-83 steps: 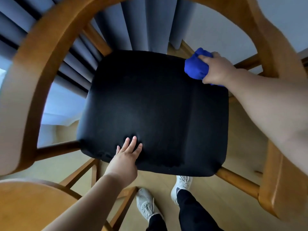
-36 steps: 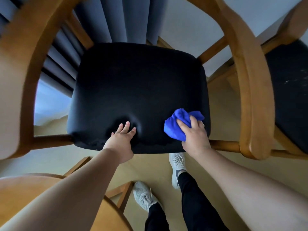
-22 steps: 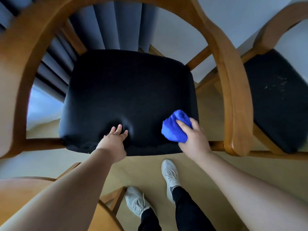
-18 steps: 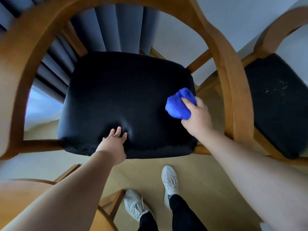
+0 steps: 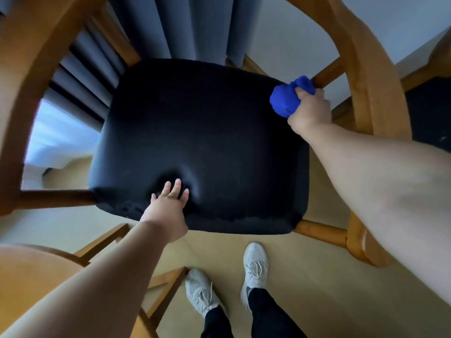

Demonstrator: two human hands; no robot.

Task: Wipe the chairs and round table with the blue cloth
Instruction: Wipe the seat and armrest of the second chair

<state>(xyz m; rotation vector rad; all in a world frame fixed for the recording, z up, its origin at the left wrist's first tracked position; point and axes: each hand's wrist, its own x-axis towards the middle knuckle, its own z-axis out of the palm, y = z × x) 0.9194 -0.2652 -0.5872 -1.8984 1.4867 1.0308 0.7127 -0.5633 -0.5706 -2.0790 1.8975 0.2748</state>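
A wooden armchair with a black padded seat fills the view from above. My right hand grips the bunched blue cloth at the seat's far right corner, beside a wooden strut. My left hand presses flat on the seat's near edge with fingers straight, denting the cushion. The curved edge of the round wooden table shows at the lower left.
A second chair's black seat lies at the right edge. Grey curtains hang behind the chair. My feet in grey shoes stand on the pale floor just below the seat. The chair's curved armrests ring the seat.
My right hand with the cloth has swept from the seat's near right edge up along the right side to the far right corner. My left hand stays pressed in place.
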